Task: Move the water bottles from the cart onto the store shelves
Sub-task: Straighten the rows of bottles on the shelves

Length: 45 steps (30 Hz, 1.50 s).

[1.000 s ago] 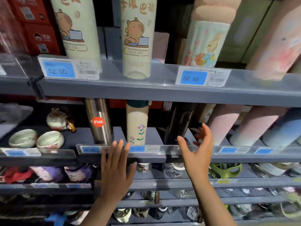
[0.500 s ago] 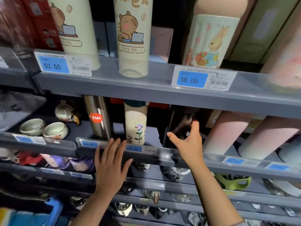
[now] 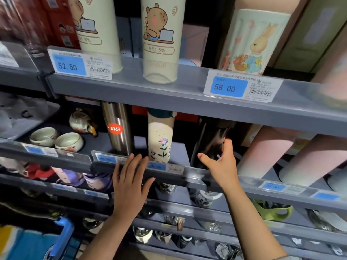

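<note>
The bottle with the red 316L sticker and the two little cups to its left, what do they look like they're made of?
The bottle looks like brushed stainless steel: bare silvery body with long vertical reflections, and 316L is a steel grade. The two cups look like glazed ceramic: pale, slightly glossy, thick rounded rims and a painted pattern, though the dim light leaves it open.
</note>
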{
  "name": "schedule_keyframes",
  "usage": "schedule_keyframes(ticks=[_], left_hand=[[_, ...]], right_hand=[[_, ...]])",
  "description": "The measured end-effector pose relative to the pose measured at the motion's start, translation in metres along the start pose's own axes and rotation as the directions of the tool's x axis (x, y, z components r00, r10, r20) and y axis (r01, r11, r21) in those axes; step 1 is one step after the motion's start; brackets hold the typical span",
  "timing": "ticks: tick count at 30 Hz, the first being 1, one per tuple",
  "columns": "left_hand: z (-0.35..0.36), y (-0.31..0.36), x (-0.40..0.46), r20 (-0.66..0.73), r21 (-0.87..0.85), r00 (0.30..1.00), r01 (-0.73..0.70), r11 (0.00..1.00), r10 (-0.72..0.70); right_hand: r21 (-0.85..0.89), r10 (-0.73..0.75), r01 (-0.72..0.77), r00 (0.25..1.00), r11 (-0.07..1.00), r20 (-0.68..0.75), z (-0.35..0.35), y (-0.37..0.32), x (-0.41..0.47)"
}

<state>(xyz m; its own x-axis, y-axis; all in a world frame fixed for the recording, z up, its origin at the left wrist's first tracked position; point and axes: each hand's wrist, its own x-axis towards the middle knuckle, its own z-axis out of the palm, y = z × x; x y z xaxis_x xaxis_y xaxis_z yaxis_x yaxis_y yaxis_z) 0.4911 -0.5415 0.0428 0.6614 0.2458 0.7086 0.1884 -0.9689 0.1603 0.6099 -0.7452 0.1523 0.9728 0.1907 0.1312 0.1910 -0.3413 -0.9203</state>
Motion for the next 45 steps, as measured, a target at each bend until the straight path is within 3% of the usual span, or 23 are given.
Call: schedule_keyframes(ticks=[7, 14, 20, 27, 35, 45], left_hand=[[0.0, -0.001, 0.001, -0.01, -0.033, 1.0, -0.018, 0.999, 0.018], [0.002, -0.003, 0.0, -0.005, -0.066, 1.0, -0.016, 0.998, 0.015], [0.001, -0.004, 0.002, -0.007, -0.06, 0.999, -0.033, 0.998, 0.032], [0.0, -0.004, 0.002, -0.014, -0.049, 0.999, -0.034, 0.998, 0.034], [-0.002, -0.003, 0.002, -0.001, -0.048, 1.0, -0.027, 0.998, 0.027], [-0.001, -0.005, 0.002, -0.028, -0.042, 0.998, -0.055, 0.998, 0.054]], right_hand=[[-0.295, -0.006, -0.028, 0.993, 0.955, -0.115, 0.02, -0.001, 0.004], [0.063, 0.005, -0.009, 0.998, 0.998, 0.068, 0.0, 0.002, -0.001], [-0.116, -0.002, -0.001, 1.0, 0.993, -0.026, 0.008, 0.001, 0.001], [-0.018, -0.003, 0.005, 0.991, 1.0, 0.137, -0.003, 0.011, 0.002], [-0.358, -0.026, -0.027, 0.99, 0.933, -0.142, 0.024, 0.003, 0.0], [-0.403, -0.041, -0.059, 0.971, 0.913, -0.236, 0.033, 0.004, 0.0]])
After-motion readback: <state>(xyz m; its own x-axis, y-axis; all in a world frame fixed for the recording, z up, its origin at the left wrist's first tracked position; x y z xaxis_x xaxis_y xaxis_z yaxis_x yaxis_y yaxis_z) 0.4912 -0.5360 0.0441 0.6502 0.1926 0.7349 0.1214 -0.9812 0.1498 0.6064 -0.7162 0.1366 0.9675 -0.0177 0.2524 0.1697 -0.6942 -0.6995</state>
